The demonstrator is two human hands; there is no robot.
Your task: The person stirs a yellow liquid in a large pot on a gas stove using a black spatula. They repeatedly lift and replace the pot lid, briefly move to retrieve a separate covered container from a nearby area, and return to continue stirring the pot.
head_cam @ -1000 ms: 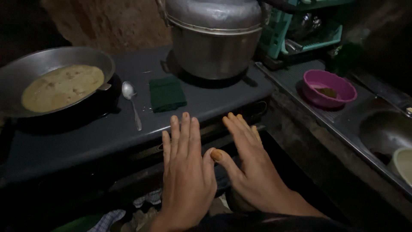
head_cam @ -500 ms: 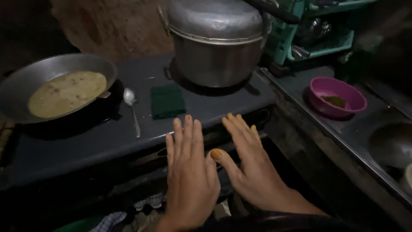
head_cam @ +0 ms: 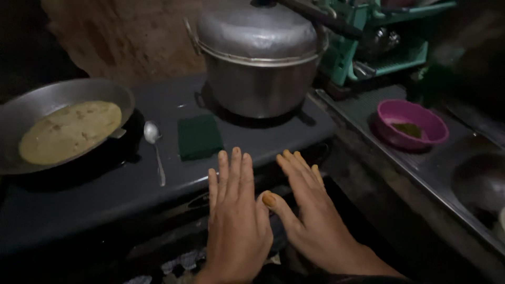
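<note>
Dim, rough earthen wall backs a dark matte stove top (head_cam: 173, 179). Both hands, left hand (head_cam: 236, 221) and right hand (head_cam: 310, 210), are spread flat and open at its front edge, gripping nothing, thumbs nearly touching. Just beyond the left fingertips lies a square green scouring pad (head_cam: 198, 136) (coarse-looking), beside a steel spoon (head_cam: 154, 144). Behind sits a dented lidded aluminium pot (head_cam: 260, 58); the pan (head_cam: 31, 105) of yellowish batter is cut off at the left edge.

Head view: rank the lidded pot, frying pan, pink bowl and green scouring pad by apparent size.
1. lidded pot
2. frying pan, close to the pot; its left edge is cut off, so unsure
3. pink bowl
4. green scouring pad
</note>
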